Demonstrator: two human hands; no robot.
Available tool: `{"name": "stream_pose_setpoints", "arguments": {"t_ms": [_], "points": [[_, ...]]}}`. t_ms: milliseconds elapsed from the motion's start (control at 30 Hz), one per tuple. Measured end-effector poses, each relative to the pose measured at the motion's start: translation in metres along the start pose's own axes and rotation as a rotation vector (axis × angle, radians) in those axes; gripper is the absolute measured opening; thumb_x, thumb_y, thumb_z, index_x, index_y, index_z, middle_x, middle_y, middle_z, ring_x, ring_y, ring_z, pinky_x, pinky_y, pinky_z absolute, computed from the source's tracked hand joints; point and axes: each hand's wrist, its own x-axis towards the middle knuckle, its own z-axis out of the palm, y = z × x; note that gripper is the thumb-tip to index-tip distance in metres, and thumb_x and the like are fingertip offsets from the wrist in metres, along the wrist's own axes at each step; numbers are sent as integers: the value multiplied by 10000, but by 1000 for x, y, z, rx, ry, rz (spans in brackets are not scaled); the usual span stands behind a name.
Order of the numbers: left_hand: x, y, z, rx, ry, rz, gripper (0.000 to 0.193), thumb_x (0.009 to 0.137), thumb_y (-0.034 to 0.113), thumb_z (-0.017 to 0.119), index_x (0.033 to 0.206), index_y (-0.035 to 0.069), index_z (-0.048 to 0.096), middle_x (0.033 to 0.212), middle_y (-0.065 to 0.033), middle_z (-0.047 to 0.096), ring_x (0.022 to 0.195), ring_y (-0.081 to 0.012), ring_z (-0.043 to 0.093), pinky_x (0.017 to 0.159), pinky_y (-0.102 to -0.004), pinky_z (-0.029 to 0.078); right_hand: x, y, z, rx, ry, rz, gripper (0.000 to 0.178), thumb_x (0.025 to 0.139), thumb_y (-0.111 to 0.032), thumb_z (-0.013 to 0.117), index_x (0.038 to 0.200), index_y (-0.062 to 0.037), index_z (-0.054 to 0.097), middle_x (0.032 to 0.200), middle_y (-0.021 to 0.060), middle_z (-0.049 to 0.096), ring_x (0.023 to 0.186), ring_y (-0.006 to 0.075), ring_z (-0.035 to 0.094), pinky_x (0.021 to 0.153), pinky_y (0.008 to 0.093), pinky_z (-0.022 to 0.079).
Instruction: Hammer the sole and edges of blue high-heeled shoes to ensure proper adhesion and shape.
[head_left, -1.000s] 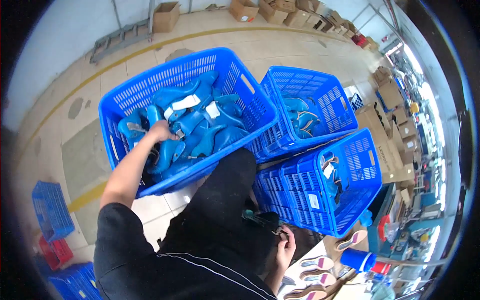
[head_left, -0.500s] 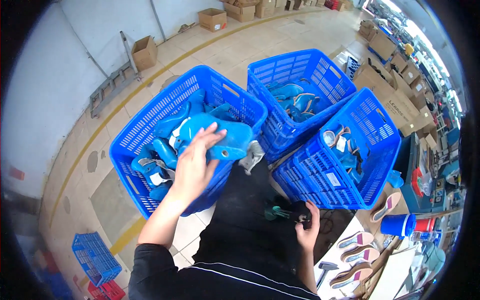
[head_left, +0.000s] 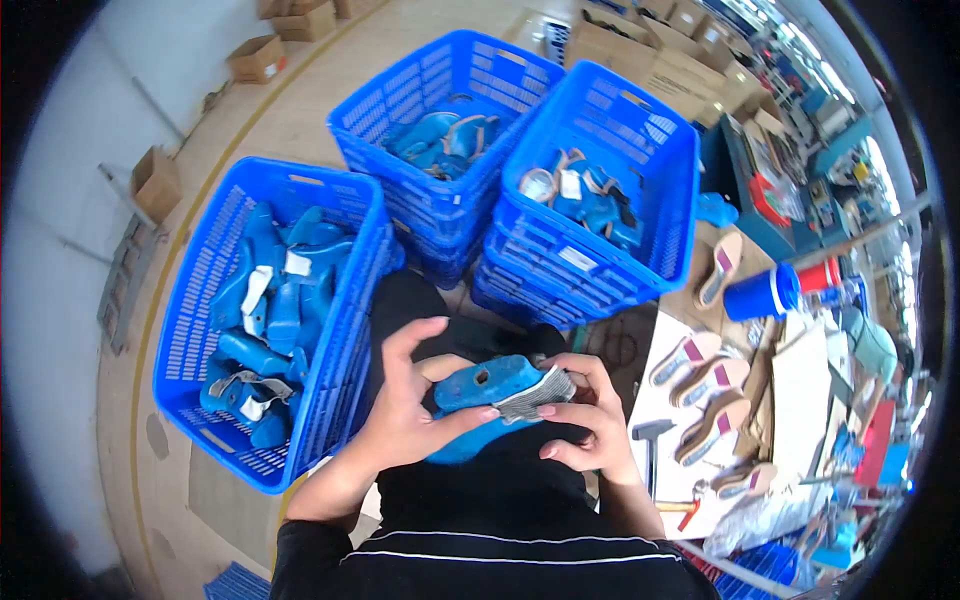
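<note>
Hands met over the lap — left hand (head_left: 410,405) cupped the blue shoe last (head_left: 480,395) from beneath to steady it, right hand (head_left: 585,425) pinched the grey insole strip (head_left: 535,392) at its end, crates (head_left: 270,330) within reach.

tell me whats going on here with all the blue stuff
A seated person holds a blue shoe last over their lap with both hands. The left hand cups it from the side and underneath, while the right hand presses a grey ribbed piece against one end of it. Three blue crates of similar blue lasts stand on the floor in front. Finished-looking soles and a hammer lie on the table to the right.
</note>
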Motion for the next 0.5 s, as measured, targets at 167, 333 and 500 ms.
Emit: {"name": "stream_pose_setpoints", "arguments": {"t_ms": [167, 333, 500], "points": [[15, -40, 26, -589, -67, -443, 929, 1015, 45, 757, 1673, 201, 120, 1111, -209, 732, 944, -220, 748, 810, -329, 596, -27, 2, -23, -19, -75, 163, 580, 837, -329, 939, 1321, -65, 759, 1117, 153, 724, 808, 219, 708, 703, 296, 536], [2, -95, 68, -638, 3, -878, 859, 1017, 296, 794, 1684, 143, 276, 1287, -254, 687, 1088, -252, 734, 883, -362, 602, -52, 23, -18, 41, -1, 404, 392, 955, -167, 840, 1319, -50, 754, 1128, 106, 793, 876, 152, 744, 693, 278, 538], [21, -92, 82, -630, 6, -1000, 961, 989, 306, 812, 1713, 91, 218, 1416, -271, 618, 1185, -283, 702, 934, -374, 596, -70, 45, -12, 163, 250, 428, 331, 1001, -203, 801, 1276, -26, 754, 982, 34, 737, 728, 87, 632, 651, 224, 460]]}}
